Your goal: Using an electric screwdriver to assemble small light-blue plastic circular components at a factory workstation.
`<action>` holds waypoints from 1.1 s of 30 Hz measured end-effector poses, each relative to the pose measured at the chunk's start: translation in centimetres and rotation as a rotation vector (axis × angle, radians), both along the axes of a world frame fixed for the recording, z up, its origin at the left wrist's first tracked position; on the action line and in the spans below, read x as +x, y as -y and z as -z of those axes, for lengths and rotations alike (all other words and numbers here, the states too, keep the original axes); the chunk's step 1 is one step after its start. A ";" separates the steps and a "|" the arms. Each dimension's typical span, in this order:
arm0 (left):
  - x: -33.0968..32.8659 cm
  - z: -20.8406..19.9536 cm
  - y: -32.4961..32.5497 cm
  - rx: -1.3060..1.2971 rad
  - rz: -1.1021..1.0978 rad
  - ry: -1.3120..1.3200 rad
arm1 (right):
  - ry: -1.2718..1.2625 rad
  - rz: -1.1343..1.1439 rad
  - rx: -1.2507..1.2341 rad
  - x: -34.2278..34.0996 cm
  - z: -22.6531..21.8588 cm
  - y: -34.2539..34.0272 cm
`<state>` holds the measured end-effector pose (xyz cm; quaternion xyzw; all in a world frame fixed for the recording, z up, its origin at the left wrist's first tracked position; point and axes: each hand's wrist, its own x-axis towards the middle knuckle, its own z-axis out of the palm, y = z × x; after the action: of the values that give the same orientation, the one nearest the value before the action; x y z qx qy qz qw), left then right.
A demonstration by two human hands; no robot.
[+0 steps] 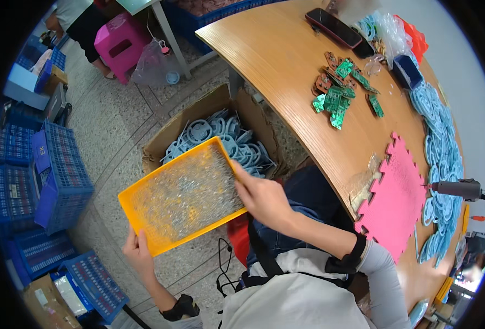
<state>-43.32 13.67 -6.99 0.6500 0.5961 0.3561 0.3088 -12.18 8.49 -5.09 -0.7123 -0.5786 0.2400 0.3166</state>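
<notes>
Between my two hands is a shallow yellow tray (pixel 168 245), tilted, with a layer of many small silvery metal pieces (pixel 190 186) spread over its bottom; they are too small to name for certain. My left hand (pixel 138 251) grips the near left corner, thumb over the rim. On the opposite short side, my right hand (pixel 264 196) is closed on the rim, its fingers reaching the inside edge. Just beyond the tray, a cardboard box (pixel 264 123) holds pale blue plastic parts (pixel 229 134), partly hidden by the tray.
A wooden table (pixel 275 71) curves along the right, bearing green circuit boards (pixel 338 101), a pink foam mat (pixel 393 197), a phone (pixel 333 27), a heap of pale blue parts (pixel 437 142) and an electric screwdriver (pixel 456 189). Blue crates (pixel 64 175) stand left. A person is near a pink stool (pixel 119 44).
</notes>
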 end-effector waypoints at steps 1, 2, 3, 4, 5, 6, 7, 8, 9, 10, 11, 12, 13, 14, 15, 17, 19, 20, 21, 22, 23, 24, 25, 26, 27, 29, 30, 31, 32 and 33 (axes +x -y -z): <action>-0.5 -0.2 0.6 -0.048 -0.027 0.000 | -0.007 -0.063 -0.116 0.0 0.1 0.1; -0.7 -0.3 0.8 -0.096 -0.053 0.001 | -0.010 -0.059 -0.121 0.4 0.0 0.4; -0.5 -0.1 1.6 -0.099 -0.076 -0.008 | -0.056 0.000 -0.123 1.0 -0.1 1.0; 1.1 0.6 1.9 -0.076 -0.012 -0.056 | -0.094 0.073 -0.123 2.1 0.0 1.6; 2.5 1.2 2.0 -0.054 0.052 -0.103 | -0.124 0.125 -0.098 3.3 0.2 2.4; 3.5 1.3 2.0 -0.056 0.054 -0.107 | -0.078 0.174 -0.040 4.4 0.4 3.2; 4.4 1.5 1.7 -0.033 0.073 -0.069 | -0.066 0.175 -0.080 4.5 0.2 2.9; 4.8 1.5 1.7 -0.009 0.091 -0.031 | -0.054 0.175 -0.120 4.4 -0.4 2.5; 4.2 1.5 1.3 -0.007 0.099 -0.024 | -0.077 0.141 -0.118 3.7 -1.3 1.6; 2.6 1.6 0.9 0.045 0.034 0.015 | -0.101 0.106 -0.116 2.6 -2.0 0.5; 1.7 1.7 0.4 0.096 -0.033 0.054 | -0.060 0.044 0.013 1.6 -1.2 -0.3; 1.0 1.5 0.2 0.096 -0.033 0.053 | -0.029 -0.009 0.031 0.6 -1.5 -1.3; 0.5 1.0 0.1 0.096 -0.089 0.070 | -0.011 -0.024 0.063 0.5 -1.8 -1.7; 0.2 0.6 0.0 0.095 -0.145 0.089 | 0.008 -0.038 0.096 0.6 -2.0 -2.3; 0.2 0.5 0.6 0.091 -0.165 0.074 | 0.012 -0.029 0.038 0.9 -2.3 -2.3; 2.3 0.2 0.8 -0.073 -0.069 0.070 | 0.028 0.008 -0.095 3.0 -2.4 -1.8; 2.7 0.3 0.3 -0.167 -0.024 0.059 | 0.111 0.008 -0.152 3.8 -1.8 -1.1; 2.7 0.4 0.2 -0.263 0.020 0.041 | 0.159 0.002 -0.184 3.5 -1.4 -1.0; 2.3 0.5 0.2 -0.260 0.026 0.050 | 0.160 -0.033 -0.203 3.1 -1.2 -1.2; 1.2 0.6 0.1 -0.277 0.016 0.071 | 0.156 -0.066 -0.226 2.4 -0.7 -1.8; 0.2 0.8 -0.1 -0.294 0.005 0.090 | 0.143 -0.093 -0.210 1.8 -0.2 -2.5; -1.5 0.8 0.1 -0.298 -0.002 0.088 | 0.127 -0.134 -0.204 0.4 0.2 -3.1; -2.8 0.6 0.2 -0.323 -0.052 0.116 | 0.128 -0.171 -0.192 -0.5 0.6 -3.5; -3.4 0.4 0.3 -0.348 -0.099 0.145 | 0.130 -0.206 -0.180 -1.0 0.8 -3.6; -3.5 -0.3 0.5 -0.349 -0.112 0.143 | 0.127 -0.219 -0.180 -1.1 0.9 -3.4; -1.9 -1.3 0.6 -0.429 0.001 -0.017 | 0.098 -0.200 -0.240 0.4 1.0 -2.2; -0.5 -1.1 0.6 -0.429 -0.010 -0.016 | 0.040 -0.144 -0.232 1.6 1.3 -1.2; 1.1 -0.5 0.7 -0.406 0.036 0.041 | 0.014 -0.081 -0.251 2.7 1.3 -0.5; 2.4 0.1 0.4 -0.384 0.100 0.104 | -0.005 0.000 -0.273 3.7 1.2 0.1; 3.0 0.1 0.1 -0.386 0.109 0.109 | 0.001 0.009 -0.275 4.0 1.3 0.1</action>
<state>-40.33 13.55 -7.06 0.5898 0.5996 0.2526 0.4783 -8.19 8.44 -6.39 -0.7517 -0.5371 0.3152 0.2169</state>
